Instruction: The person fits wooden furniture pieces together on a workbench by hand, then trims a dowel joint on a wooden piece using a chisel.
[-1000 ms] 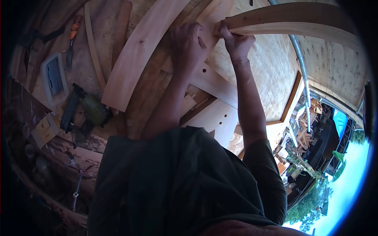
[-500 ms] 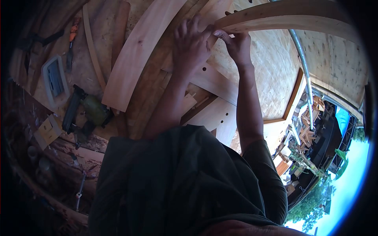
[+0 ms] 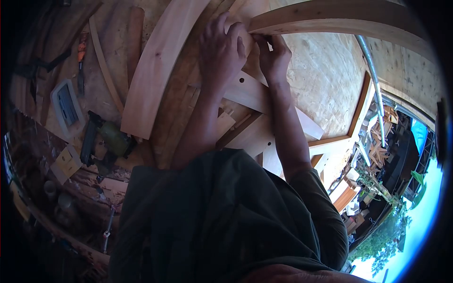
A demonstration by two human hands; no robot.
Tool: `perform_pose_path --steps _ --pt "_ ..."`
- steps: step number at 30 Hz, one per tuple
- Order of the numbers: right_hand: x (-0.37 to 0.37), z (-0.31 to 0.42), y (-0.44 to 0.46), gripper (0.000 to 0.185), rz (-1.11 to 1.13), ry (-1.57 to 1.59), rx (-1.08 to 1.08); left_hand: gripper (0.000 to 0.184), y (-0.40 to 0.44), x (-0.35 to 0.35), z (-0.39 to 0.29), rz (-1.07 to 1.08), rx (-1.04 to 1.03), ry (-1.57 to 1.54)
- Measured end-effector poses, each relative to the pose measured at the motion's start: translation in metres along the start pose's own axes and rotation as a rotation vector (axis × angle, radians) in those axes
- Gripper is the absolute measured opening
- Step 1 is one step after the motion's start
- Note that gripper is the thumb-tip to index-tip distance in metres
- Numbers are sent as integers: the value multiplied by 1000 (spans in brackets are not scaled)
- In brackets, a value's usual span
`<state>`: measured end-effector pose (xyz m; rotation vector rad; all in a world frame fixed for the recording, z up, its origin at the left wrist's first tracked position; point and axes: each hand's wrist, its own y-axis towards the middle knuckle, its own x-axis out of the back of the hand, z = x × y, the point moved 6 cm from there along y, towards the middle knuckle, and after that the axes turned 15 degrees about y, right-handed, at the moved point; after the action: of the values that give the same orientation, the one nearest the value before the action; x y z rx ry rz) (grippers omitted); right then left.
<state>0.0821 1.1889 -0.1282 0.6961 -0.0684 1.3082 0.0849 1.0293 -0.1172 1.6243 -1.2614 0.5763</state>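
My left hand [image 3: 221,52] rests on a pale piece of wood [image 3: 239,29], its fingers spread apart and the thumb pointing toward my other hand. Just to its right, my right hand [image 3: 275,57] is closed, thumb and fingertips brought together right under the near end of a curved wooden beam [image 3: 330,18]. What those fingertips hold, if anything, is hidden. Below both hands lies a flat board with a drilled hole [image 3: 252,89]. A long curved plank [image 3: 163,66] lies to the left of my left forearm.
On the left lie a green nail gun [image 3: 111,137], an orange-handled chisel [image 3: 81,52], a white-framed tray [image 3: 68,108] and narrow wood strips [image 3: 104,66]. A metal pipe [image 3: 373,80] runs along the right. Wood offcuts [image 3: 377,146] are piled beyond the bench.
My right hand has let go of the beam's end and dropped slightly below it, fingertips pinched. My left hand has shifted left, away from the beam. The view has moved a little.
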Motion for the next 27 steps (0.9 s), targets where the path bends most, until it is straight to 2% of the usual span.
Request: perform_pose_path --steps 17,20,27 --pt "0 8 0 9 -34 -66 -1 13 22 -20 0 90 -37 -42" --pt "0 8 0 9 -49 -49 19 13 20 -18 -1 32 -45 -55" --pt "1 7 0 10 -44 -62 41 15 25 -25 2 128 -71 -8"
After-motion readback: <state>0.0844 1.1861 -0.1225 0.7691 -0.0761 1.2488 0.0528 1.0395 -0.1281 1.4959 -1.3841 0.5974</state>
